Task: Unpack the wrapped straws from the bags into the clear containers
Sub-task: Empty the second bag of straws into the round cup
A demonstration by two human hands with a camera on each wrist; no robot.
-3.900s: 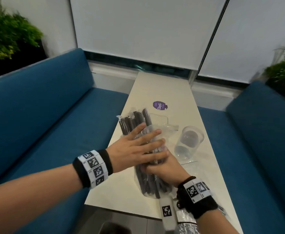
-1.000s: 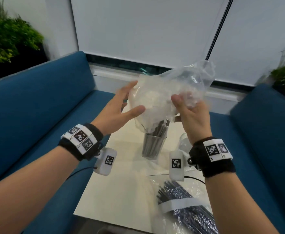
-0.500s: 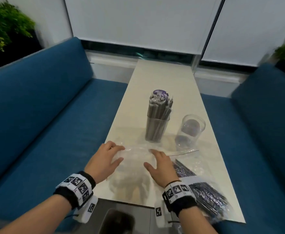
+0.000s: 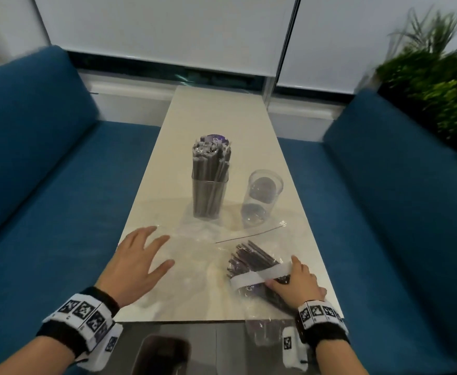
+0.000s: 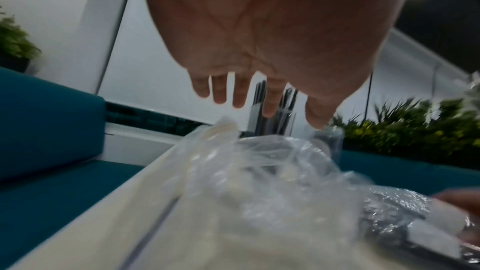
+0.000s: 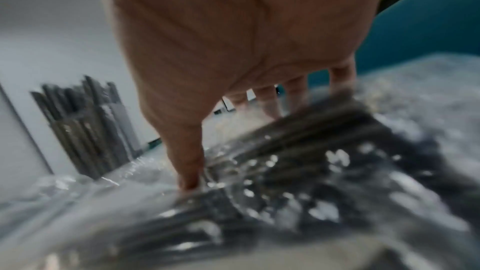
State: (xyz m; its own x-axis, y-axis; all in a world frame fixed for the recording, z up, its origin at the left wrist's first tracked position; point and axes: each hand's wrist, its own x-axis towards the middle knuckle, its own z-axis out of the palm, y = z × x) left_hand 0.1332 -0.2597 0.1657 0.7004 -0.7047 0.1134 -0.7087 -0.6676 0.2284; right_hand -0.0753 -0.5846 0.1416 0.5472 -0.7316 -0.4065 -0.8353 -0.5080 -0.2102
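A clear square container [image 4: 209, 197] packed with dark wrapped straws [image 4: 211, 161] stands upright mid-table. To its right stands an empty clear round container [image 4: 263, 194]. The emptied clear bag [image 4: 194, 257] lies crumpled and flat near the front edge; my left hand [image 4: 167, 250] is over its left part, fingers spread and straight. A full bag of wrapped straws [image 4: 249, 259] with a white label band [image 4: 251, 278] lies at the front right. My right hand [image 4: 281, 271] grips it, thumb [image 6: 188, 174] on one side of the bundle and the fingers on the other.
The narrow white table [image 4: 216, 112] runs away from me between two blue sofas [image 4: 45, 185] [image 4: 398, 198]. A purple round sticker [image 4: 216, 138] shows behind the straws. A plant [image 4: 433, 85] stands at the back right. A dark object [image 4: 162, 355] sits below the table's front edge.
One second ago both hands held the empty bag up; then they laid it flat on the table. My right hand has now moved right onto the full bag.
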